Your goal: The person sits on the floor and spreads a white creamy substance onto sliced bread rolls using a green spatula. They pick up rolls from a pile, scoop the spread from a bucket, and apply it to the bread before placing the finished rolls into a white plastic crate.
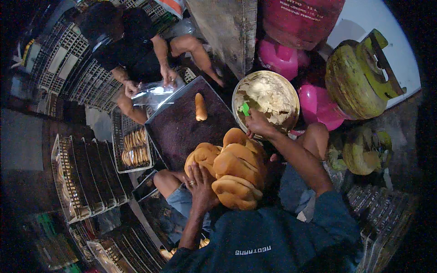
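Note:
A heap of golden-brown bread buns [236, 164] sits in front of my body. My left hand [200, 184], with a ring on one finger, is curved over a bun [203, 157] at the heap's left side; its thumb is hidden. My right hand [259, 123] grips a green-handled spreader [246, 109] at the left rim of a round tub [235, 98]. Pale, creamy spread [273, 93] lies in that tub. Left of it stands a square tray of dark brown sprinkles [182, 127], with one long bun [200, 107] lying on them.
Across the tray, another person's hands [168, 75] hold a clear plastic bag [157, 93]. A crate [117, 152] with several filled buns stands at left, near stacked racks [68, 182]. Pink and green gas cylinders [357, 82] stand at far right.

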A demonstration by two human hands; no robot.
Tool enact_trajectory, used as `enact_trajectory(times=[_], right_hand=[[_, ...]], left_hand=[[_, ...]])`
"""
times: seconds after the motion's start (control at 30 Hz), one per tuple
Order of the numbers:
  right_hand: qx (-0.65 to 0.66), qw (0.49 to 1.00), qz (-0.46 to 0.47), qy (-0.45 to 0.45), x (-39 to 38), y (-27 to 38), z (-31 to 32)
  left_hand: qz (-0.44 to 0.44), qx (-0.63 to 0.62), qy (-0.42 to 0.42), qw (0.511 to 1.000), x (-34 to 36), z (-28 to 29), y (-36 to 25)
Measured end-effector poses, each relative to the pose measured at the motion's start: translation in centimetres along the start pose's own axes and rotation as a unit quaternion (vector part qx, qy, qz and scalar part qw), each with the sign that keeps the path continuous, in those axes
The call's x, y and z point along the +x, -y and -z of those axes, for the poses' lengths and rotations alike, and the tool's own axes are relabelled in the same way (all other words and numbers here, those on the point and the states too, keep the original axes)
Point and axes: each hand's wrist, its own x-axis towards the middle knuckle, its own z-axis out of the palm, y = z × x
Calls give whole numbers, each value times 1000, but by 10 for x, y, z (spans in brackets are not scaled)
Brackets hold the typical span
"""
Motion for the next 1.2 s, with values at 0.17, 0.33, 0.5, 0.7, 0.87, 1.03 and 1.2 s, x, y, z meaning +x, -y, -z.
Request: enact_trajectory(times=[0.17,0.33,0.5,0.7,0.87,1.03,1.2], right_hand=[[122,992,5,25,38,-37,13],[91,995,44,-7,5,-9,37],[23,984,175,-11,-11,17,41],[-87,965,249,-12,-48,43,42],[-86,938,337,-7,-58,44,29],[-71,873,483,-13,-57,50,23],[-304,811,496,-63,-53,44,7]], left_hand=[[56,-47,13,997,2,-16,-17],[18,-110,40,993,10,-5,8],[50,-248,58,966,13,-7,55],[138,-500,-83,851,58,78,71],[129,-798,0,589,108,89,37],[210,-884,39,416,129,98,-13],[198,-915,53,347,136,82,-7]])
